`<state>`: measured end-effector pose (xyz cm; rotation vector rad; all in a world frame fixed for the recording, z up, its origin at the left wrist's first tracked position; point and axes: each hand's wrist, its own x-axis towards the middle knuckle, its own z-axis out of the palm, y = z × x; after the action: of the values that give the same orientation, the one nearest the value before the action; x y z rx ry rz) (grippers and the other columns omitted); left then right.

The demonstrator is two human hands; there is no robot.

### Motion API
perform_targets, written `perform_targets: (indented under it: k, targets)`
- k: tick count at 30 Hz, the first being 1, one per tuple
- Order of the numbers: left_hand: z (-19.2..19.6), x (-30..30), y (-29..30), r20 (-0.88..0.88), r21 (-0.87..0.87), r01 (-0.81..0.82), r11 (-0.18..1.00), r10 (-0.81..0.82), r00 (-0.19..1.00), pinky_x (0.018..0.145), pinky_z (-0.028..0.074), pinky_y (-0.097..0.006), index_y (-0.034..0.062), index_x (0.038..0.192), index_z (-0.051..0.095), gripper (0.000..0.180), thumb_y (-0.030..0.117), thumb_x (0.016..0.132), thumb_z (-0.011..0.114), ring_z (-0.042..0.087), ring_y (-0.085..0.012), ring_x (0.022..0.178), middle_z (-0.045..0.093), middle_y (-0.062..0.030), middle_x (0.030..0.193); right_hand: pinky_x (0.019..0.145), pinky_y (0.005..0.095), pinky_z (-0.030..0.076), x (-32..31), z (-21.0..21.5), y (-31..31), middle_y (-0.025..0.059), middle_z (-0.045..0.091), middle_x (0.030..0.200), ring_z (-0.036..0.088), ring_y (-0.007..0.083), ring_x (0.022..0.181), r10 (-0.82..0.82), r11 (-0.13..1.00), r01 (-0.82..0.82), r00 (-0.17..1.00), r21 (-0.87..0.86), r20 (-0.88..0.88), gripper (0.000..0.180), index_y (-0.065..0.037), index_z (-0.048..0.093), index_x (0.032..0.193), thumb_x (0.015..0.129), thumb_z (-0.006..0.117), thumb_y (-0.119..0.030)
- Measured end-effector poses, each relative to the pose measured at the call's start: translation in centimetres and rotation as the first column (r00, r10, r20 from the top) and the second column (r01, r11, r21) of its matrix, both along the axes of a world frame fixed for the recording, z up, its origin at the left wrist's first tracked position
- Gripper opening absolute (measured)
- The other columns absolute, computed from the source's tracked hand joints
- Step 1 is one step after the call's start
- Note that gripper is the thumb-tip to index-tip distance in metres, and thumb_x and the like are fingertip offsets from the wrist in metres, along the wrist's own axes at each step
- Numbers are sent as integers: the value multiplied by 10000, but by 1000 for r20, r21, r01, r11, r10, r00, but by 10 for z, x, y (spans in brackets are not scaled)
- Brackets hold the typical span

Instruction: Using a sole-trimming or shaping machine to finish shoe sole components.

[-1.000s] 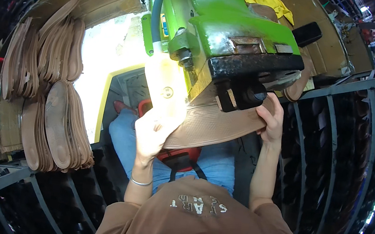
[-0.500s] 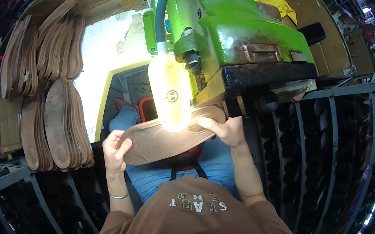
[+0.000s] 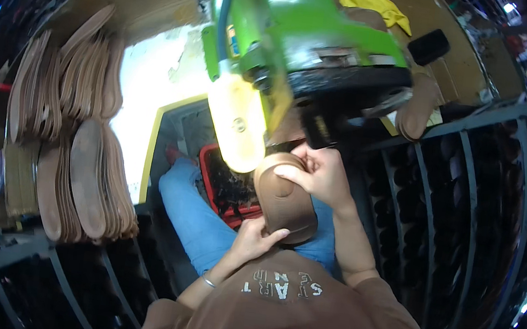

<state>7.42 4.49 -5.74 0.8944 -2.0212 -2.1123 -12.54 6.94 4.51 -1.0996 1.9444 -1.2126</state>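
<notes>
A brown shoe sole [image 3: 281, 201] is held over my lap, its long side running toward my body. My left hand [image 3: 254, 238] grips its near end at the left edge, thumb on top. At the far end my right hand [image 3: 322, 176] pinches the rim, with the thumb across the upper face and the fingers partly hidden. That far end lies just below the dark working head of a green machine [image 3: 331, 38]. Beside it hangs a bright yellow-white lamp [image 3: 237, 122], close to the sole's far left edge.
Several stacks of brown soles [image 3: 89, 176] stand on the left. A red bin [image 3: 207, 174] with dark scraps sits beyond my knees. More soles [image 3: 419, 105] lie right of the machine, near a black phone-like object [image 3: 428, 47] and yellow cloth [image 3: 381, 9]. Metal racks [image 3: 469, 190] flank me.
The sole has turned from lying crosswise to pointing toward my body. My left hand has moved right and nearer to me with its end. My right hand still grips the far end.
</notes>
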Motion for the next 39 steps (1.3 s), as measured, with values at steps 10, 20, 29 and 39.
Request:
perform_targets:
  k: [10,20,29,39]
  targets:
    - [43,172,-147,-118,-978,128,-167,939,323,901,389,-478,69,1123,605,441,397,830,634,486,-314,1106,545,-128,1210,401,231,504,-122,34,93,170,589,989,614,162,551,-681,295,724,617,-624,394,420,-25,377,1269,905,559,-126]
    - [36,195,-144,-225,-968,-179,-176,925,307,902,434,-357,-5,1092,616,458,235,734,774,546,-289,1015,587,-148,1056,471,308,530,-143,-100,11,174,591,808,623,226,619,-570,563,800,557,-207,604,785,-82,35,1427,884,599,-133]
    - [143,113,-96,-470,-777,-607,168,487,736,1004,368,-387,-3,1215,544,773,296,523,715,473,-279,1163,496,-178,1240,851,295,471,1,-120,44,149,573,1179,560,183,1069,-90,969,218,755,-119,650,514,-27,405,1330,881,620,-156]
    - [29,-60,-36,-313,409,-222,885,365,877,734,468,-246,-47,1026,613,274,112,811,672,574,-104,802,649,-84,928,798,289,501,49,-140,150,94,646,1028,616,153,898,-40,997,73,681,-14,731,419,40,594,1092,710,753,-23]
